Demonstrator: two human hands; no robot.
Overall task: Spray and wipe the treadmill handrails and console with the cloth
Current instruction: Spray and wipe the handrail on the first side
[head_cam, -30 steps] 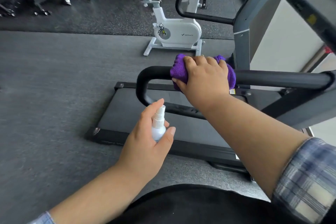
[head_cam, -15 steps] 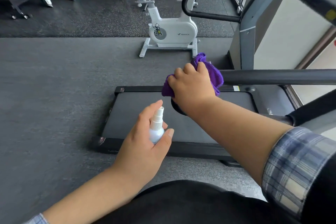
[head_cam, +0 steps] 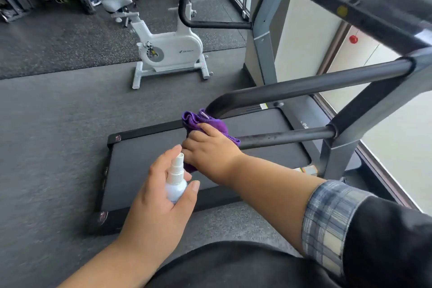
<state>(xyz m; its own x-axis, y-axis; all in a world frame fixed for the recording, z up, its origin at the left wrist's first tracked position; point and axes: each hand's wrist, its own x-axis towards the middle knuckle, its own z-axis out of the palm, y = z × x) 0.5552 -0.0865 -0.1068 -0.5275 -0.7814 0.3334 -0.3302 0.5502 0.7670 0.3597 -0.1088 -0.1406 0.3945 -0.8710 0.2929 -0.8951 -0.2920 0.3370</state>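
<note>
Right, the right hand [head_cam: 210, 147] is down at the curved end of the near handrail [head_cam: 304, 87], fingers curled over the purple cloth [head_cam: 205, 123] and pressing it against the bend of the black tube where the rail loops back toward its lower bar [head_cam: 287, 137]. The cloth is bunched beneath and ahead of that hand: a thick fold pokes out past the fingertips against the rail's curve, another corner hangs below the palm, and the knuckles cover the rest. The left hand [head_cam: 161, 196] sits just beside the rail's bend, nearer the camera, wrapped round a small white spray bottle [head_cam: 175, 182]; the thumb clamps one side of the bottle, the other fingers curl round the far side, and the forefinger reaches up alongside the nozzle, though whether it rests on the pump top I cannot tell. The nozzle stands upright, almost touching the right hand's wrist. Beneath the handrail lies the dark treadmill belt [head_cam: 145, 170]. Beyond the rail, across the grey floor, a white exercise bike [head_cam: 170, 51] stands, and the treadmill's far handrail [head_cam: 210, 4] arches above it. A plaid sleeve [head_cam: 327, 217] is pushed up the right forearm.
</note>
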